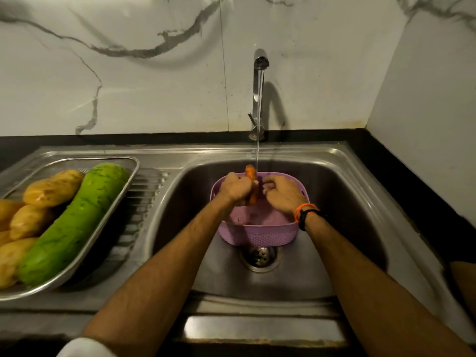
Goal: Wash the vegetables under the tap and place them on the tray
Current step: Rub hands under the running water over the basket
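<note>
Left hand (235, 188) clamped round a carrot (251, 184), held upright under the tap (260, 65).
Washed vegetables lie on the tray (117, 202) at left; the right hand's (282, 193) curled fingers touch the carrot, apparently for rubbing, above the purple basket (260, 234).

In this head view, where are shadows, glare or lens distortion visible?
Head view: the chrome tap casts a curved shadow on the marble wall; glare streaks the steel sink rim; wide-angle distortion bends the steel tray; corners fall dim.

Orange carrot (250, 171), lilac basket (260, 234), green gourd (74, 222), white-grey veined wall (128, 73).
</note>
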`<state>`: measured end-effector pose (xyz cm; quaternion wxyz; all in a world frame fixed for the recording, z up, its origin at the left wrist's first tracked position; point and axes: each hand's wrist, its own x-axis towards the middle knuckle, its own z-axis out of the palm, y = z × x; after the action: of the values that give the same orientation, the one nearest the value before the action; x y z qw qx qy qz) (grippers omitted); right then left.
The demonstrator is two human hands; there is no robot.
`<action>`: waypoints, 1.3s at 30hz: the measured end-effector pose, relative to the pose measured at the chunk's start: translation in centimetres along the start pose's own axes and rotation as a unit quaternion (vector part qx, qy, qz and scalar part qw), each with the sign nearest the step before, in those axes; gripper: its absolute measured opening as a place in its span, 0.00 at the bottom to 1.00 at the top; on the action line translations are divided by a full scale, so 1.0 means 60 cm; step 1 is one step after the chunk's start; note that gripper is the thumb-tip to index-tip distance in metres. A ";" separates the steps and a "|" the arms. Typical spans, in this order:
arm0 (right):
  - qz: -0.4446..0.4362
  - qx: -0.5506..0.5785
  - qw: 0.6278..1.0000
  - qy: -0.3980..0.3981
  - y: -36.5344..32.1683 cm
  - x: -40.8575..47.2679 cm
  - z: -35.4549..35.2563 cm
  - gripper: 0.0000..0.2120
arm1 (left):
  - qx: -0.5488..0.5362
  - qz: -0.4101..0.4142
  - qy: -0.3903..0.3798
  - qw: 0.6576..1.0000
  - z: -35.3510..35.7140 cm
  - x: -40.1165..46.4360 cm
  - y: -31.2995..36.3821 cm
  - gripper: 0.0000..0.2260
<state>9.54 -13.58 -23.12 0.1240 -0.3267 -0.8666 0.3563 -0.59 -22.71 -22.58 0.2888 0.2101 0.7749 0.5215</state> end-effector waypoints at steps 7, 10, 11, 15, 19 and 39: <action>-0.005 0.225 0.973 0.054 -0.023 -0.011 -0.006 0.18 | -0.211 -0.010 -0.018 0.977 0.004 -0.038 0.011 0.10; -0.016 0.232 0.972 0.044 -0.040 -0.019 -0.006 0.20 | -0.254 -0.008 -0.024 0.967 0.005 -0.043 0.013 0.07; -0.019 0.233 0.971 0.039 -0.046 -0.021 -0.003 0.20 | -0.263 -0.002 -0.021 0.965 0.005 -0.040 0.013 0.07; -0.027 0.230 0.972 0.027 -0.063 -0.012 0.011 0.26 | -0.263 0.026 -0.007 0.965 0.014 -0.046 0.016 0.10; -0.034 0.211 0.976 0.030 -0.073 -0.009 0.027 0.29 | -0.233 0.066 0.035 0.970 0.024 -0.039 0.012 0.10; -0.064 0.236 0.968 0.056 -0.081 -0.019 0.034 0.35 | -0.398 -0.001 -0.025 0.917 0.015 -0.053 0.029 0.06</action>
<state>7.16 -18.00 -21.15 0.2684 -0.2511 -0.7690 0.5230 2.39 -23.44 -20.49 0.3685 0.0903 0.4956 0.7813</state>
